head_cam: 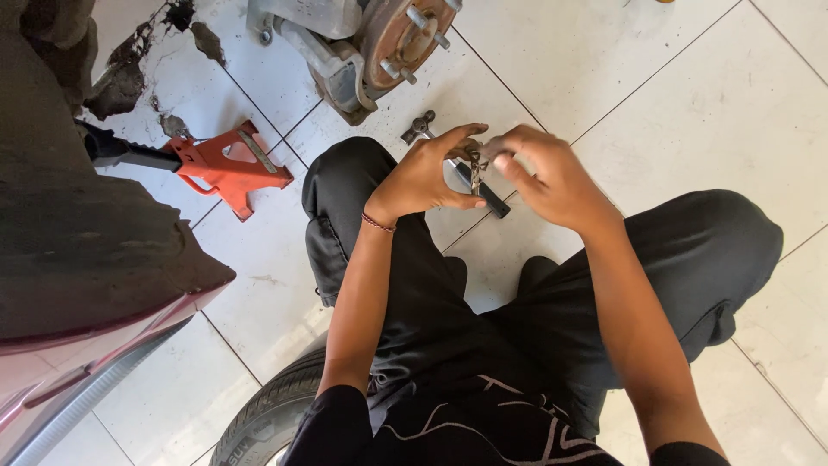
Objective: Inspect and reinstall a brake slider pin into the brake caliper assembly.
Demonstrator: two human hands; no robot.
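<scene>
Two bare hands meet above the person's knees, over a white tiled floor [673,95]. Left hand [427,177] and right hand [543,173] both pinch a small dark metal part [474,164], held between their fingertips; its exact shape is too small to tell. Under it on the tiles lies a steel ratchet wrench [457,168] with a black grip. An orange jack stand [226,164] sits left, a rusty wheel hub [397,39] ahead, and a ribbed rubber tyre [272,414] below.

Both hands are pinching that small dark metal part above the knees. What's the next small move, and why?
Probably keep it pinched and turn it slowly: the left hand and right hand both hold the small dark metal part by the fingertips, high above the white tiled floor, so a slip would drop it.
</scene>
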